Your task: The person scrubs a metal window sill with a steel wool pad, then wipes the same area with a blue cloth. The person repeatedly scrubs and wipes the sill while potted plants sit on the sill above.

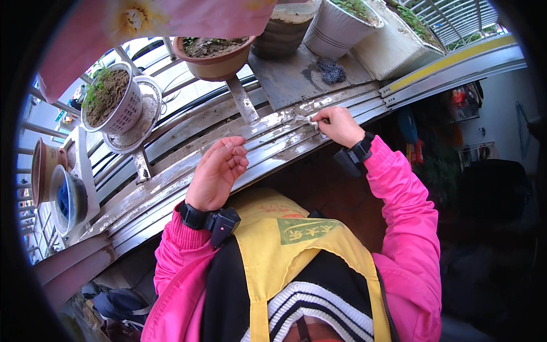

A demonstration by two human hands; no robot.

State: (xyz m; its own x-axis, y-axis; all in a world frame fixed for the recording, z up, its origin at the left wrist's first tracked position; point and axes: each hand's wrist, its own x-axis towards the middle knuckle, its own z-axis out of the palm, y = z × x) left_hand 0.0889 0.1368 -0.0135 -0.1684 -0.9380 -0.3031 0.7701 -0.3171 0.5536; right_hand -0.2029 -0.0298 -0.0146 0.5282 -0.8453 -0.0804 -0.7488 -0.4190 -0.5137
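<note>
My right hand (339, 125) pinches a small greyish-white rag (307, 120) against the dirty metal window track (273, 147). Wet, pale patches show on the sill and along the grooves around it. Palm turned up and fingers loosely curled, my left hand (219, 173) holds nothing; it hovers over or rests at the track's near edge, I cannot tell which. Beyond my right hand a steel wool scourer (331, 70) lies on a grey board (295, 79). Both wrists carry black straps with small dark devices.
Potted plants line the ledge: a white pot (113, 102), a brown bowl planter (213, 57), a white bucket (339, 28) and a pale trough (391, 42). A basin with blue cloth (68, 199) sits at left. Pink fabric (149, 21) hangs overhead. Metal bars enclose the ledge.
</note>
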